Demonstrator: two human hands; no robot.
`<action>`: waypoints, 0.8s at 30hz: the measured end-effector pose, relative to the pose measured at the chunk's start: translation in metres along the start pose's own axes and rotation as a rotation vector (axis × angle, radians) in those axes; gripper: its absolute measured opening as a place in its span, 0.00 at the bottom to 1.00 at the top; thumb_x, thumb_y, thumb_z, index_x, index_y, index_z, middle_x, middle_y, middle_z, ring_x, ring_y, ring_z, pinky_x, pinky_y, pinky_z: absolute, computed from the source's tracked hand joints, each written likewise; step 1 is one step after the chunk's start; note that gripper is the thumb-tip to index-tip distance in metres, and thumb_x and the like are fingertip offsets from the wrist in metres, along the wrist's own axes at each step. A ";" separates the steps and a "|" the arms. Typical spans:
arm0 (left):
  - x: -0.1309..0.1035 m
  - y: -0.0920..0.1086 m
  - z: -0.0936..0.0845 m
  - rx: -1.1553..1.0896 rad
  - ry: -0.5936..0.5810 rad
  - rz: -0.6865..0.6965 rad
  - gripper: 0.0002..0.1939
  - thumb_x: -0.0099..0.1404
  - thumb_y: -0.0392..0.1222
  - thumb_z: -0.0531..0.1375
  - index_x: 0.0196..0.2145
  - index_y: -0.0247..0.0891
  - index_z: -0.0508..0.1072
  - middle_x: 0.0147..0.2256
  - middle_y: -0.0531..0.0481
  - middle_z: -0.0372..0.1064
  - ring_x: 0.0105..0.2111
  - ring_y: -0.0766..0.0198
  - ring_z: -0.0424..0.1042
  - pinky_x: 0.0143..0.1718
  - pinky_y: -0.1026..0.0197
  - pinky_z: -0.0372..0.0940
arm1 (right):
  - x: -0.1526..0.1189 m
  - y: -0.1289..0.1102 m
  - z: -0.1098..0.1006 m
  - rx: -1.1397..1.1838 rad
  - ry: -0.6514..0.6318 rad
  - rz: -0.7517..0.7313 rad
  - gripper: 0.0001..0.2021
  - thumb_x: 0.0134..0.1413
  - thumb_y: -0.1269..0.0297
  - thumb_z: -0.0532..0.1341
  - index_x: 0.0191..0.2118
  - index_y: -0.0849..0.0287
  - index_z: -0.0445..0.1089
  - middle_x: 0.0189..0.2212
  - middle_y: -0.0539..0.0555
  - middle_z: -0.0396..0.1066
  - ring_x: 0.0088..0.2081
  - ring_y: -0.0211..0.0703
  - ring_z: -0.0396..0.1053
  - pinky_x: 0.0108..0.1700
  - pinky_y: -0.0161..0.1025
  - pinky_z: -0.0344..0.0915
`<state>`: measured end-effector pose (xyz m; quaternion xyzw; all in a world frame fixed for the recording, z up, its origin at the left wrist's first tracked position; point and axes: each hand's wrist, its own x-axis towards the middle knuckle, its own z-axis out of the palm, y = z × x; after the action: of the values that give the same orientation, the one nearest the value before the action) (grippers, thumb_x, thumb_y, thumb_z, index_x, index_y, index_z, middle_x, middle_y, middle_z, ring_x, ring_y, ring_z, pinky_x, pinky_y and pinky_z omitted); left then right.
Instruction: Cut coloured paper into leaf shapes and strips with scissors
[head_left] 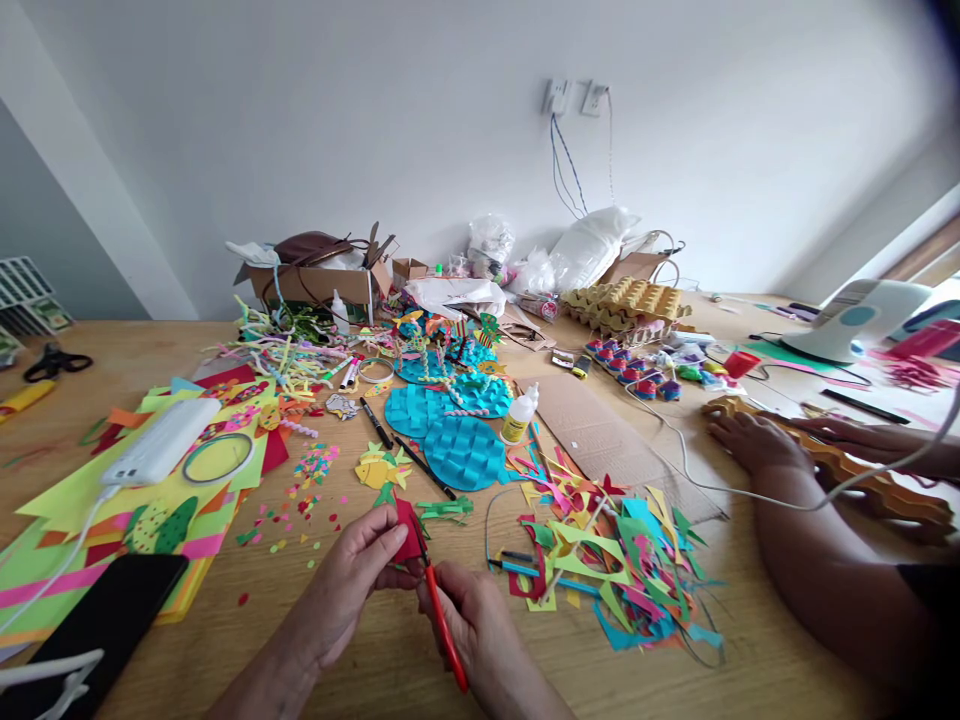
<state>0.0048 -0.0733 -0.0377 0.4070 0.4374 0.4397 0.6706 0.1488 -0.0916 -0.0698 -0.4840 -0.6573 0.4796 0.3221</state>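
Observation:
My left hand (358, 575) pinches a small piece of red paper (406, 530) near the table's front. Beside it, my right hand (472, 615) is closed on red-handled scissors (444, 625), whose blades lie against the right edge of the paper. Green paper strips (446, 508) and a yellow paper fish (381, 466) lie just beyond the hands. Farther back sit round blue woven paper pieces (463, 452), with a glue bottle (519, 414) at their right side.
Colourful paper scraps (622, 565) are heaped to the right. On the left are a black phone (112, 620), a white power strip (161, 440) and stacked coloured paper (45, 535). Another person's hands (765, 445) rest on an egg carton (862, 475) at the right.

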 end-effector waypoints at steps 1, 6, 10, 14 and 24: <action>0.000 0.000 0.000 0.004 0.001 0.002 0.08 0.58 0.44 0.57 0.28 0.36 0.69 0.27 0.51 0.68 0.29 0.63 0.67 0.30 0.61 0.66 | 0.000 0.000 0.000 0.006 -0.002 0.003 0.17 0.56 0.58 0.48 0.20 0.59 0.55 0.16 0.45 0.50 0.19 0.31 0.51 0.21 0.30 0.46; -0.001 -0.001 0.000 0.020 -0.052 0.006 0.07 0.60 0.42 0.55 0.30 0.36 0.70 0.26 0.52 0.67 0.28 0.64 0.66 0.30 0.61 0.65 | -0.001 -0.001 0.000 0.062 -0.018 0.034 0.16 0.56 0.57 0.48 0.21 0.58 0.54 0.16 0.45 0.52 0.20 0.32 0.52 0.22 0.30 0.47; -0.002 -0.002 0.003 0.008 -0.077 0.005 0.08 0.60 0.41 0.54 0.28 0.36 0.70 0.26 0.53 0.66 0.26 0.65 0.66 0.29 0.61 0.65 | -0.001 0.000 0.000 0.049 -0.025 0.042 0.16 0.56 0.57 0.48 0.21 0.58 0.53 0.16 0.45 0.52 0.21 0.33 0.53 0.22 0.31 0.47; -0.002 -0.003 0.004 0.007 -0.062 -0.003 0.08 0.60 0.40 0.54 0.29 0.35 0.70 0.27 0.51 0.67 0.28 0.64 0.65 0.30 0.61 0.66 | 0.000 0.003 0.002 0.029 -0.016 0.021 0.17 0.57 0.56 0.47 0.20 0.58 0.53 0.16 0.45 0.51 0.21 0.33 0.52 0.22 0.31 0.47; -0.006 -0.005 0.003 0.023 -0.055 -0.020 0.08 0.59 0.42 0.56 0.25 0.35 0.67 0.24 0.53 0.62 0.27 0.64 0.62 0.30 0.59 0.65 | -0.002 0.005 0.004 0.068 -0.034 0.043 0.18 0.57 0.54 0.47 0.21 0.59 0.55 0.17 0.46 0.53 0.21 0.33 0.53 0.23 0.30 0.49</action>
<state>0.0077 -0.0809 -0.0404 0.4224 0.4278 0.4165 0.6820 0.1472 -0.0945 -0.0758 -0.4783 -0.6354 0.5167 0.3169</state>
